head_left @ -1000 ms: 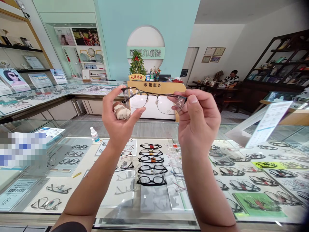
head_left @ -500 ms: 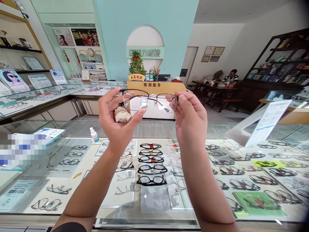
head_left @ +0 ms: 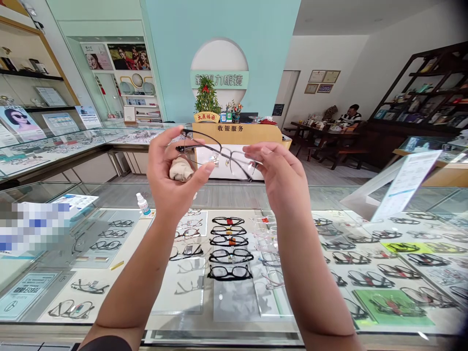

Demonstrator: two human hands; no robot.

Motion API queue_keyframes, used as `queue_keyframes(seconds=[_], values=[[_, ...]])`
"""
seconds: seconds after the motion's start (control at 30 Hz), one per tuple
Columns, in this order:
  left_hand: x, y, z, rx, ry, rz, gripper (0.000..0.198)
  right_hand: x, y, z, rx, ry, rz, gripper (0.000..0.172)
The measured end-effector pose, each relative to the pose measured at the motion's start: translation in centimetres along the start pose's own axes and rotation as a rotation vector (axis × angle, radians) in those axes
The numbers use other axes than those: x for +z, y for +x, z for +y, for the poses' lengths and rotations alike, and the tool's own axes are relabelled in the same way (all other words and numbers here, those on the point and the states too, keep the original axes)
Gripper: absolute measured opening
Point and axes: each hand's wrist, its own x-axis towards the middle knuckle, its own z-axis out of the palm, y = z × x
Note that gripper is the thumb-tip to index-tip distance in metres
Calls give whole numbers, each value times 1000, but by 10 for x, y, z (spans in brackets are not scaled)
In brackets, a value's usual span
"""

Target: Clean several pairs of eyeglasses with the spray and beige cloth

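My left hand is closed around a pair of eyeglasses by its left end, in front of my chest and above the glass counter. The frame has dark upper rims and thin lower ones, with a small label on the left lens, and it slants down to the right. A crumpled beige cloth is tucked in the same palm. Beside the right lens, my right hand has its fingers loosely stretched toward the glasses; whether the fingertips touch the rim is hard to see.
Rows of eyeglasses lie inside the glass display counter below my arms. A white spray bottle stands on the left, a slanted sign on the right. Behind are a cashier desk and a seated person.
The eyeglasses have turned from level and front-on to slanting, their right end lower. My right hand has shifted slightly left, and its fingers no longer pinch the right hinge.
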Motion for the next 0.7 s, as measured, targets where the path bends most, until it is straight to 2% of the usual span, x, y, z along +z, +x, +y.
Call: queue_keyframes(seconds=[0.2, 0.33, 0.47, 0.57, 0.67, 0.7], values=[[-15, 8, 5, 15, -30, -217, 79, 1, -4, -17, -19, -27, -323, 9], [-17, 9, 6, 10, -67, -270, 77, 4, -5, -17, 25, -7, -370, 15], [-16, 10, 6, -28, -47, -288, 82, 5, -5, -12, 50, 43, -348, 14], [-12, 9, 10, -23, -8, -187, 75, 6, -5, -9, 16, 33, -258, 10], [-6, 4, 21, 23, 83, 63, 36, 10, -6, -7, -54, -61, -139, 10], [-3, 2, 27, 27, 113, 111, 26, 13, -8, -7, -100, -101, -88, 10]])
